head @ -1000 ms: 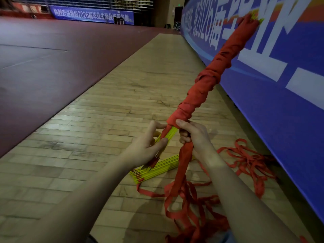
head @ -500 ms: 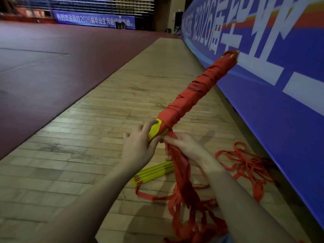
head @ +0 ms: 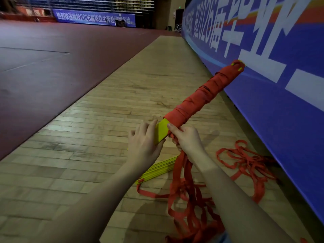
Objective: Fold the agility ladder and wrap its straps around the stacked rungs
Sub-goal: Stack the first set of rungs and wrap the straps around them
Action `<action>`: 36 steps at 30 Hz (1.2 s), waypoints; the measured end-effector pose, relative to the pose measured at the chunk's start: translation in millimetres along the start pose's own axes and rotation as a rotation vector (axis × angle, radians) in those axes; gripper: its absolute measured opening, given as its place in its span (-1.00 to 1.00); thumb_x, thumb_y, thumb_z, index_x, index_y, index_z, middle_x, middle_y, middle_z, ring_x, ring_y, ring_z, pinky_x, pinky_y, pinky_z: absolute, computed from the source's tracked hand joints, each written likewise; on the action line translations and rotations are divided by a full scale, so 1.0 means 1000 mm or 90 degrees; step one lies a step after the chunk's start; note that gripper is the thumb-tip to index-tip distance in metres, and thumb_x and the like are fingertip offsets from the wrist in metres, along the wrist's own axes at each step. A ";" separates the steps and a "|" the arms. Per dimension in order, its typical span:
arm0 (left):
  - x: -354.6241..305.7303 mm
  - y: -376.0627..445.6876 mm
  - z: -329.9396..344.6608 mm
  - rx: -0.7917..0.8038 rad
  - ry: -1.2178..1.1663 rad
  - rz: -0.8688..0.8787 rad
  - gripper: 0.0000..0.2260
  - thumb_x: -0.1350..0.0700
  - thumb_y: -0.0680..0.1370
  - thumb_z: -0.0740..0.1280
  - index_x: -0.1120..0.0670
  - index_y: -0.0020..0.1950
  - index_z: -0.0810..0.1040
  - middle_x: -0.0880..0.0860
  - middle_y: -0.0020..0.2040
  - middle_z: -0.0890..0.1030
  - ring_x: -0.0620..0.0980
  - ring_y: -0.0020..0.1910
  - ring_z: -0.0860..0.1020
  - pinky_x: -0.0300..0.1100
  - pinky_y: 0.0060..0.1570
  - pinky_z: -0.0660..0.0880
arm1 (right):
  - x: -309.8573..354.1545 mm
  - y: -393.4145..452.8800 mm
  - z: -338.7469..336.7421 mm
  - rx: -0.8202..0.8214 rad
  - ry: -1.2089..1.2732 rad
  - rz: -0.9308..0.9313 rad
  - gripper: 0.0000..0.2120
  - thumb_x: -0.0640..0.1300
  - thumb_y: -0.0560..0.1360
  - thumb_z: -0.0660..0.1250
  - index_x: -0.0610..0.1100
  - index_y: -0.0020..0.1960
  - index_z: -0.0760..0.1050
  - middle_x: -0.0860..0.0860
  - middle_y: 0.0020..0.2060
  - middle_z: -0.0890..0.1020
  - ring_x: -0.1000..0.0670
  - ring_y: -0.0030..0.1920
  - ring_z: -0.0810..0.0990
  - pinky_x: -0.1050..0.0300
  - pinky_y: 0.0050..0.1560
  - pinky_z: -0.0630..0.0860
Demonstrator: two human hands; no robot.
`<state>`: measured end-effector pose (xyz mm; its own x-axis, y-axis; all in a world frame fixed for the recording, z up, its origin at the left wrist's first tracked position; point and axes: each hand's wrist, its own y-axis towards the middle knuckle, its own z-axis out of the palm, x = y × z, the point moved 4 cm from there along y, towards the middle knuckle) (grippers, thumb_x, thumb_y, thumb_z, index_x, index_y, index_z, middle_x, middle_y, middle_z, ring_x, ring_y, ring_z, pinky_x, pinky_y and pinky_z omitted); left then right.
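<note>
Head view over a wooden gym floor (head: 108, 102): the left hand (head: 143, 146) grips the bare yellow end of the stacked rungs (head: 201, 99), held aloft and mostly bound in red, while the right hand (head: 185, 139) pinches the loose straps (head: 185, 176); wrapping looks nearly done, with a further tight turn over the yellow likely next.

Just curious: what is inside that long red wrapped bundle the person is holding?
Yellow rungs: a bare yellow end sticks out by the left hand, and yellow tips peek from the far end. The red strap wrapping hides the middle, so their number cannot be seen.
</note>
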<state>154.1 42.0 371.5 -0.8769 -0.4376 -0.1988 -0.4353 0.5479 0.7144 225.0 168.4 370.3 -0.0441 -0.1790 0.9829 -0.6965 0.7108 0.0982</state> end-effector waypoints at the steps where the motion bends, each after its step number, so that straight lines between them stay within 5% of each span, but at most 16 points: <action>1: 0.000 0.000 0.000 -0.006 -0.012 -0.006 -0.47 -0.13 0.41 0.22 0.17 0.27 0.45 0.12 -0.05 0.54 0.17 -0.11 0.54 -0.06 -0.20 0.38 | 0.001 0.001 0.000 -0.008 0.009 0.002 -0.59 0.00 0.51 0.36 -0.15 -0.44 0.42 0.03 -0.62 0.39 0.10 -0.61 0.30 0.23 -0.56 0.21; 7: -0.007 0.004 -0.002 0.006 -0.128 -0.086 -0.47 -0.13 0.41 0.26 0.15 0.28 0.47 0.14 -0.07 0.48 0.19 -0.13 0.51 0.03 -0.21 0.49 | 0.000 0.000 0.004 -0.021 0.252 0.075 -0.71 -0.13 0.47 0.42 -0.15 -0.37 0.42 0.03 -0.57 0.34 0.11 -0.60 0.23 0.24 -0.55 0.18; 12: -0.014 0.007 0.003 0.136 -0.363 -0.128 -0.56 0.03 0.50 0.37 0.13 0.31 0.33 0.09 0.15 0.42 0.10 0.18 0.43 -0.04 0.15 0.39 | 0.007 0.003 -0.013 -0.041 0.204 -0.012 -0.66 -0.18 0.44 0.43 -0.15 -0.44 0.39 0.01 -0.59 0.34 0.07 -0.58 0.25 0.19 -0.52 0.19; 17: -0.001 0.019 -0.005 0.195 -0.386 -0.102 -0.50 -0.13 0.37 0.44 -0.07 0.16 0.25 -0.12 0.03 0.46 -0.04 0.01 0.51 0.00 0.04 0.48 | 0.015 -0.002 -0.013 0.021 0.164 -0.075 -0.63 -0.18 0.45 0.42 -0.11 -0.49 0.41 -0.04 -0.58 0.36 0.04 -0.57 0.28 0.19 -0.52 0.22; 21: 0.002 0.011 -0.004 0.231 -0.524 -0.193 -0.39 0.04 0.34 0.52 -0.14 0.23 0.23 0.08 -0.11 0.57 -0.01 -0.26 0.58 -0.01 -0.26 0.57 | 0.013 -0.004 -0.004 0.055 0.158 -0.074 -0.60 -0.16 0.47 0.41 -0.07 -0.52 0.44 -0.05 -0.58 0.38 0.03 -0.56 0.30 0.15 -0.50 0.22; 25: 0.006 0.012 -0.007 0.176 -0.531 -0.230 -0.40 0.16 0.33 0.53 -0.13 0.22 0.29 0.10 -0.19 0.60 0.09 -0.32 0.59 0.12 -0.28 0.55 | 0.012 -0.003 -0.003 0.051 0.093 -0.089 -0.55 -0.06 0.54 0.32 -0.07 -0.53 0.45 -0.01 -0.60 0.43 0.04 -0.57 0.35 0.18 -0.50 0.30; 29: 0.013 0.013 -0.008 0.141 -0.403 -0.190 -0.15 0.13 0.29 0.52 -0.15 0.46 0.15 -0.08 -0.33 0.50 -0.15 -0.43 0.46 -0.11 -0.33 0.46 | 0.014 -0.007 -0.002 0.090 0.084 -0.086 -0.65 -0.11 0.59 0.24 -0.15 -0.34 0.54 0.00 -0.52 0.55 0.08 -0.53 0.46 0.23 -0.47 0.40; 33: 0.017 0.013 -0.017 0.136 -0.250 -0.112 -0.15 0.00 0.27 0.49 -0.14 0.49 0.19 -0.16 -0.37 0.40 0.07 -0.31 0.51 0.07 -0.14 0.50 | 0.012 -0.010 0.002 0.161 0.203 0.004 -0.75 -0.29 0.57 0.15 -0.30 -0.13 0.59 -0.17 -0.36 0.65 -0.01 -0.47 0.59 0.21 -0.45 0.50; 36: 0.018 0.010 -0.018 0.125 -0.188 -0.087 -0.17 -0.11 0.27 0.40 -0.12 0.51 0.16 -0.07 -0.16 0.55 0.12 -0.13 0.57 0.11 0.04 0.44 | 0.006 -0.011 0.003 0.199 0.204 0.047 -0.73 -0.35 0.50 0.13 -0.29 -0.01 0.61 -0.29 -0.13 0.64 -0.11 -0.31 0.64 0.05 -0.29 0.61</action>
<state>137.3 27.0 387.1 -0.8168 -0.3071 -0.4884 -0.5576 0.6376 0.5315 230.6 157.5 374.4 0.0874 0.1191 0.9890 -0.8848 0.4655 0.0221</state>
